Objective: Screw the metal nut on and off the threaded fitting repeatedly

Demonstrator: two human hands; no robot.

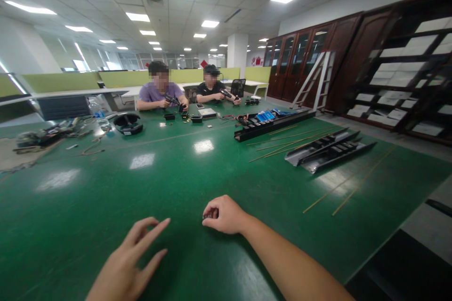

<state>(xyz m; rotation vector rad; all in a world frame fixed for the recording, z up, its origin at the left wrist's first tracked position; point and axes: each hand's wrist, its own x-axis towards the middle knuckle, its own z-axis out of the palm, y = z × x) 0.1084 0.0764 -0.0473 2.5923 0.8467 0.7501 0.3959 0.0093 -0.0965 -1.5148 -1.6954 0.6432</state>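
Note:
My right hand rests low over the green tabletop with its fingers curled closed. Something small, dark and shiny shows at its fingertips, mostly hidden by the fingers, and I cannot make out its kind. To the left, my left hand hovers over the table, thumb and fingers apart, with nothing in it. A gap of green surface lies between the two hands.
Black metal channels and thin yellow rods lie on the right. Further back are a dark headset, a plastic bottle and a cluttered heap. Two people across the table hold power drills. A stepladder stands beyond.

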